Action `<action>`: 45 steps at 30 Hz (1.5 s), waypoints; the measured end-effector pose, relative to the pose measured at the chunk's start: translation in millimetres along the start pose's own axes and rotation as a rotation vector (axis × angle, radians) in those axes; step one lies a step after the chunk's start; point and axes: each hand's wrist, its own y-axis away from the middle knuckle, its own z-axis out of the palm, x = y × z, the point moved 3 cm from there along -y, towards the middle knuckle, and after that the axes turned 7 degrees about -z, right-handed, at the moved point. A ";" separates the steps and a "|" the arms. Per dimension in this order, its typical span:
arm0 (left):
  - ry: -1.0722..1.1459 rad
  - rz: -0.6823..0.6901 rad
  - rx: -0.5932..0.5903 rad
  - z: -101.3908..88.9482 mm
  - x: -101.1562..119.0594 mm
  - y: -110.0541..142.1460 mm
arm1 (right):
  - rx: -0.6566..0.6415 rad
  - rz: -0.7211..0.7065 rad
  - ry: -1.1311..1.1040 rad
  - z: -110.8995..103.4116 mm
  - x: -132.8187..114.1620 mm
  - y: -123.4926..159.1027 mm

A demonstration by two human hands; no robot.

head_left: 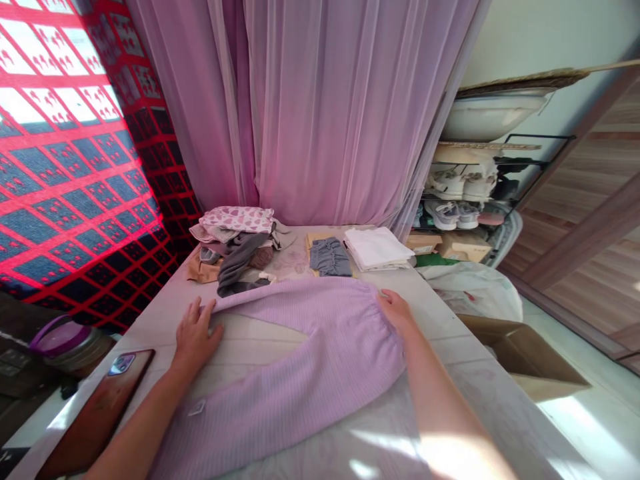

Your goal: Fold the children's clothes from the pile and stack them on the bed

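Note:
Lavender ribbed pants point(320, 353) lie spread flat on the table, with the elastic waistband to the right and the legs reaching left. A small pale tag sits on the nearer leg. My right hand point(397, 312) grips the far corner of the waistband, its thumb on top and the other fingers partly hidden. At the far leg's hem, my left hand point(197, 333) is open, fingers apart, with a fingertip touching the fabric edge. Just beyond the pants lie folded grey shorts point(330, 257) with a gathered waist.
A heap of clothes point(240, 243) stands at the back left, and folded white cloth point(379, 249) at the back right. A phone point(100, 407) lies by the left edge. Right of the table point(370, 427) are a cardboard box point(525, 353) and a shoe rack point(500, 160).

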 end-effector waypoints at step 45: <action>0.069 -0.036 -0.184 -56.1 -22.5 -84.5 | -0.063 -0.575 0.601 80.5 -67.3 143.9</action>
